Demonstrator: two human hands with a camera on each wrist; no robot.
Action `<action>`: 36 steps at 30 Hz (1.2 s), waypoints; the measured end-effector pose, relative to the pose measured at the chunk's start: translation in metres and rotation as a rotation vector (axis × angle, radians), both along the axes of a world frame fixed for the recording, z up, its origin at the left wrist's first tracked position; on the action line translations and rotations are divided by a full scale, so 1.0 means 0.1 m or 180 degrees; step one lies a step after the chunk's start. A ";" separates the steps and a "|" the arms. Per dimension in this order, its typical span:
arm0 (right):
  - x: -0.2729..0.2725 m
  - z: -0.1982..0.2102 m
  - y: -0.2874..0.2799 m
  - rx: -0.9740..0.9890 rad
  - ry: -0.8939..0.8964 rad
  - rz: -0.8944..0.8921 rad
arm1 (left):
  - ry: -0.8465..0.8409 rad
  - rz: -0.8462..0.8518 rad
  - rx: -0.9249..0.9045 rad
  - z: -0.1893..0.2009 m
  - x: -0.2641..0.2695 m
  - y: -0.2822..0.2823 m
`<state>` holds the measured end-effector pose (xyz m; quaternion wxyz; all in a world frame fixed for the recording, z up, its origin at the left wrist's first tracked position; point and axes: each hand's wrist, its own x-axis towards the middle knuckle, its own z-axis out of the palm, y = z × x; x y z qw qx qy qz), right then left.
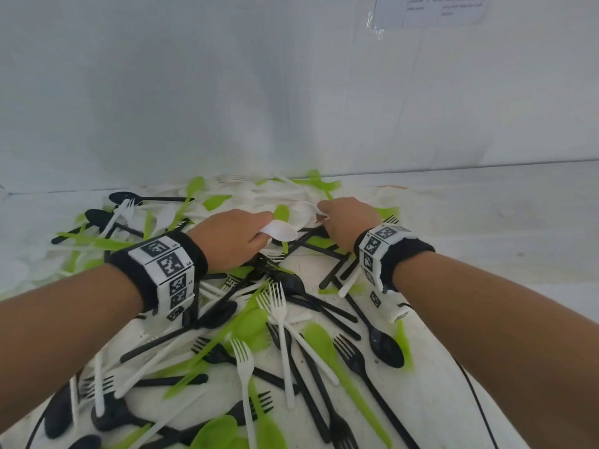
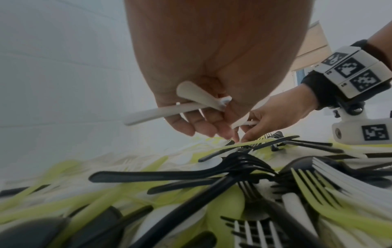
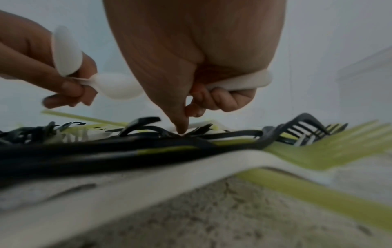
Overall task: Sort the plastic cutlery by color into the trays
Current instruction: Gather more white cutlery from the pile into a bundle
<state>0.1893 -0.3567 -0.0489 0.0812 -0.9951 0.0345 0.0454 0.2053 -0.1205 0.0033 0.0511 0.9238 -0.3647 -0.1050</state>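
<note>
1. White spoons point(image 1: 281, 230) are being gripped in the left hand point(image 1: 232, 237); in the left wrist view several white handles point(image 2: 161, 111) are being clamped under its curled fingers, so a small bundle is being gathered there.
2. A white piece point(image 3: 239, 83) is being held in the right hand point(image 1: 349, 220) by its curled fingers, while its index finger point(image 3: 180, 120) is being pointed down into the pile, touching or nearly touching the black cutlery point(image 3: 135, 142) there. Whether another piece is being picked by that finger cannot be told.
3. The rest of the cutlery is being left in a mixed heap on the surface point(image 1: 431, 403): black forks point(image 1: 353, 358) and spoons, green pieces point(image 1: 327, 351) and white forks point(image 1: 278, 306) are lying crossed over one another, near the hands and well towards the wall point(image 1: 227, 92).
4. No trays are being shown in any view, so what has already been sorted cannot be told.
5. Judged from the size of the heap, the task is being seen at an early stage: only white pieces are being collected, and the bulk of all three colours is yet to be carried off.
6. The held white pieces are judged to be waiting for delivery to a tray out of view.
</note>
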 end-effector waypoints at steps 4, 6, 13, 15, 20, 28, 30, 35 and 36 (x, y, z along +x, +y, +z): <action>-0.03 0.00 0.04 0.0075 -0.0370 0.0164 | 0.0069 0.0275 -0.0336 0.02 0.00 -0.02; -0.05 0.06 0.06 0.0115 -0.0568 0.0173 | 0.0173 0.0457 -0.0630 0.02 -0.02 -0.03; -0.19 0.24 0.11 0.0761 -0.1113 -0.0105 | 0.0338 0.0910 -0.1257 0.02 -0.02 0.03; -0.20 0.24 0.12 0.1053 -0.1149 -0.0246 | 0.0462 0.1072 -0.1373 0.02 -0.05 0.06; -0.26 0.17 0.26 0.1862 -0.0917 -0.0431 | 0.0523 0.1135 -0.1321 -0.02 -0.13 0.26; -0.57 0.17 0.43 0.1377 -0.0253 -0.0313 | 0.0474 0.0604 -0.0886 -0.14 -0.48 0.58; -0.66 0.15 0.50 0.1478 -0.0263 -0.0276 | 0.0265 0.0449 -0.0700 -0.14 -0.59 0.65; -0.91 0.19 0.83 0.1835 -0.0113 0.0088 | -0.0033 0.0548 -0.0619 -0.16 -0.72 0.93; -0.95 0.20 0.92 0.1840 -0.0002 0.0160 | -0.0007 0.0622 -0.0622 -0.16 -0.73 1.00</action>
